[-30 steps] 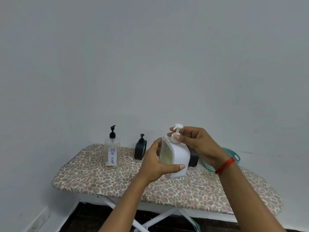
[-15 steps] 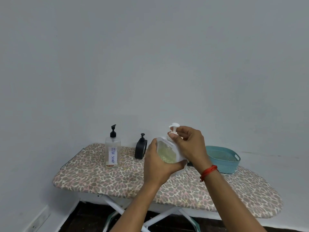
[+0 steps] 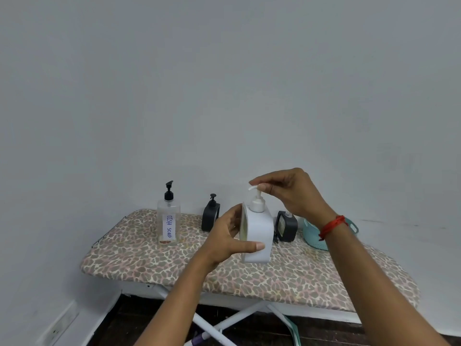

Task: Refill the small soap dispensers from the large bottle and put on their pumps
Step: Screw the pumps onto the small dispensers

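My left hand grips a white soap dispenser, upright just above the ironing board; yellowish liquid shows in its side window. Its white pump sits in the neck, and my right hand pinches the pump head from above. The large clear bottle labelled DISH SOAP, with a black pump, stands at the back left. One black dispenser with its pump on stands behind my left hand. Another black dispenser, with no pump on top, stands to the right.
A teal basket sits at the back right of the board, partly hidden by my right wrist. The board stands against a plain wall on white crossed legs. A wall outlet is low on the left.
My right hand has risen from the pump collar to the pump head. The white dispenser has turned upright and lowered slightly toward the board, uncovering the second black dispenser behind it.
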